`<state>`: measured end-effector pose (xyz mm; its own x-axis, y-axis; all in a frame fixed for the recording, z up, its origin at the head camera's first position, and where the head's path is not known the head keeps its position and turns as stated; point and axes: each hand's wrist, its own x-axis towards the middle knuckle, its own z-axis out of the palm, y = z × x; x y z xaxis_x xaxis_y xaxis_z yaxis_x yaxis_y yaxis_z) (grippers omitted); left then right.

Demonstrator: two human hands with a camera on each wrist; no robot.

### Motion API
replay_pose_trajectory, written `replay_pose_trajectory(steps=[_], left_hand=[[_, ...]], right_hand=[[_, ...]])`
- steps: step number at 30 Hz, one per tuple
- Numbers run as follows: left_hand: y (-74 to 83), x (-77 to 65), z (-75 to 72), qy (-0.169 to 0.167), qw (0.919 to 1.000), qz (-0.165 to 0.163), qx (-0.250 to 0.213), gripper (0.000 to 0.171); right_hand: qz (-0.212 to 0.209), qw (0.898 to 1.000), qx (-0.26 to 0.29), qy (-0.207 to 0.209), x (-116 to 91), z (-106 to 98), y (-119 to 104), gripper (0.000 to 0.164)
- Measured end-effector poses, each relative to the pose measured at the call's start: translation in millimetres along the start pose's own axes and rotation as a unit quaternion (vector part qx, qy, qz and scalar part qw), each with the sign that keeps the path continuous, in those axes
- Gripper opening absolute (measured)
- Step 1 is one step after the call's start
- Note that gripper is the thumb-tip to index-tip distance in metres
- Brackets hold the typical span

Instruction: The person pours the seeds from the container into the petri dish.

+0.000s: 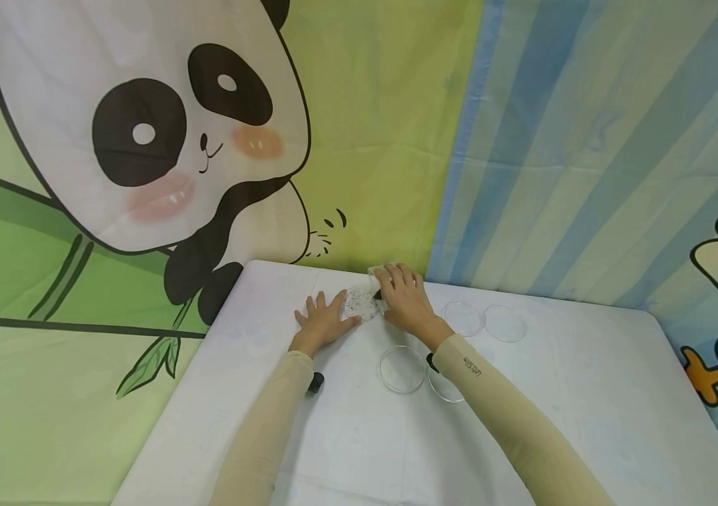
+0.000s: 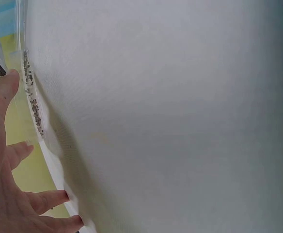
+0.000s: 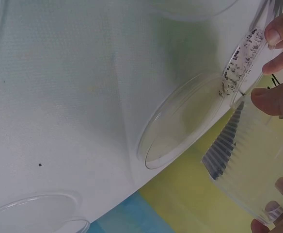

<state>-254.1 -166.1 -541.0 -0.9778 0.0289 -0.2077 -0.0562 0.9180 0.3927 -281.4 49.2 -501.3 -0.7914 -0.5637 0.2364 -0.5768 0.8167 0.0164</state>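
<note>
A clear petri dish [image 1: 361, 303] scattered with small dark grains lies near the table's far edge. My left hand [image 1: 323, 325] holds it at its left side between thumb and index finger, the other fingers spread on the table. In the left wrist view, the thumb [image 2: 6, 90] and index finger touch opposite ends of the dish [image 2: 34, 104]. Just to the right, my right hand [image 1: 406, 299] grips a clear ribbed plastic container [image 3: 253, 165], tilted beside the dish. Dark material [image 3: 224, 145] is gathered along the side of the container nearest the dish.
Two clear round dishes [image 1: 463, 302] [image 1: 506, 341] lie right of my right hand. Nearer me is another clear dish [image 1: 402, 392], with one more [image 1: 447, 399] partly hidden under my right forearm. A printed cloth [image 1: 371, 176] hangs behind the white table [image 1: 346, 450].
</note>
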Motion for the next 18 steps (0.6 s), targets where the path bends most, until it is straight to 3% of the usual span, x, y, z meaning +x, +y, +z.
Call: replay_pose_trajectory(steps=[18], left_hand=[[0.4, -2.7, -2.0, 0.004, 1.0000, 0.003, 0.000, 0.082]], right_hand=[[-0.004, 1.000, -0.014, -0.004, 0.5, -0.3, -2.3, 0.098]])
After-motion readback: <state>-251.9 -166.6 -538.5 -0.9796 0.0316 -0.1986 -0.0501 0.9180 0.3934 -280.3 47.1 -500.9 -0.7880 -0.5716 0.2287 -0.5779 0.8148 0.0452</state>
